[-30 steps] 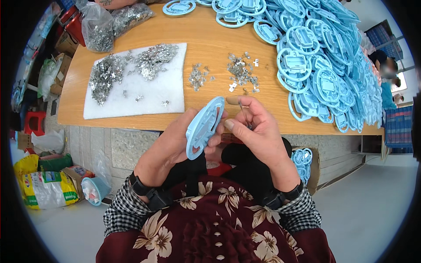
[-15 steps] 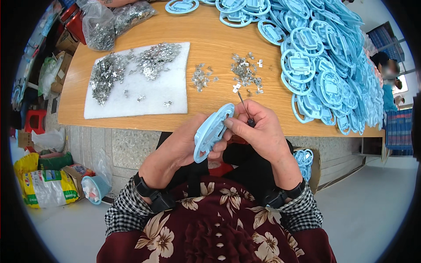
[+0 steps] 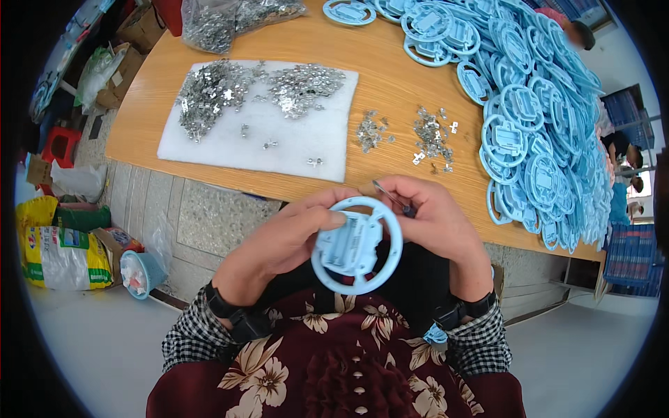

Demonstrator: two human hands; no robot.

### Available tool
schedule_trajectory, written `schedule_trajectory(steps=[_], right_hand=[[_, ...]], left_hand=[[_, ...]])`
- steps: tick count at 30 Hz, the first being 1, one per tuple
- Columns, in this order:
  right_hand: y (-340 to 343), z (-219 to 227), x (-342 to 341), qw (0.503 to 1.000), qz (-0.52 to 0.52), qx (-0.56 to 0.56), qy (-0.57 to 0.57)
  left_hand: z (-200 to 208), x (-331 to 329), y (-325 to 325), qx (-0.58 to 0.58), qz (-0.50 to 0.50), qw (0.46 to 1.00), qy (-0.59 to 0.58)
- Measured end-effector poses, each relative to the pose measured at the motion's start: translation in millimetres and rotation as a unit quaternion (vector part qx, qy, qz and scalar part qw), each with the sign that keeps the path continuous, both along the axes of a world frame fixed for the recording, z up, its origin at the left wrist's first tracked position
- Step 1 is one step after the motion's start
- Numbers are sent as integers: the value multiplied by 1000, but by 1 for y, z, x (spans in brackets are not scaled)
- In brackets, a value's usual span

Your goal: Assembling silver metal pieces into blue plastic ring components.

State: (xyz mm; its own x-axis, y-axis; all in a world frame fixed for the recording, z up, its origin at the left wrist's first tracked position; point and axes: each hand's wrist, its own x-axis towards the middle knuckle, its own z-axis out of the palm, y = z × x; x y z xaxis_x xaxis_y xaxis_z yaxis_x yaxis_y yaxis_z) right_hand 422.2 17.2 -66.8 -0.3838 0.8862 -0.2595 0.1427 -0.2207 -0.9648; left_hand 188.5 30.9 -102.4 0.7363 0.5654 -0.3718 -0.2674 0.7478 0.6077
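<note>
Level in front of me is a light-blue plastic ring part [image 3: 346, 245], round like a small wheel with a moulded block inside it. My left hand [image 3: 296, 233] grips its left side, thumb over the rim. My right hand [image 3: 437, 219] is closed around a thin metal tool [image 3: 390, 196] with a dark end, perhaps a slim screwdriver; its fingers are near the ring's upper right. Beyond the hands, small metal clips [image 3: 433, 136] lie on the table, beside another little heap of metal pieces [image 3: 371, 131].
A white foam sheet [image 3: 265, 150] carries two heaps of small metal pieces. Many blue ring parts [image 3: 536, 139] are piled at the table's right. Clear bags of metal pieces [image 3: 209, 26] lie at the far left. A blue bin [image 3: 143, 273] stands on the floor at left.
The blue ring part has turned from nearly edge-on to face me and come slightly lower. The thin tool now points back toward the ring's top instead of at the table. My view has shifted.
</note>
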Motion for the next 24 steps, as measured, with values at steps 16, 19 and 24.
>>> schedule_trajectory(steps=[16, 19, 24], right_hand=[[97, -2, -79, 884, -36, 288, -367], [104, 0, -85, 868, -29, 304, -390], [118, -18, -83, 837, -12, 346, -424]], left_hand=[[-11, -49, -9, 81, 121, 989, 35], [-8, -49, -6, 70, 103, 991, 54], [-2, -49, -4, 107, 82, 988, 71]])
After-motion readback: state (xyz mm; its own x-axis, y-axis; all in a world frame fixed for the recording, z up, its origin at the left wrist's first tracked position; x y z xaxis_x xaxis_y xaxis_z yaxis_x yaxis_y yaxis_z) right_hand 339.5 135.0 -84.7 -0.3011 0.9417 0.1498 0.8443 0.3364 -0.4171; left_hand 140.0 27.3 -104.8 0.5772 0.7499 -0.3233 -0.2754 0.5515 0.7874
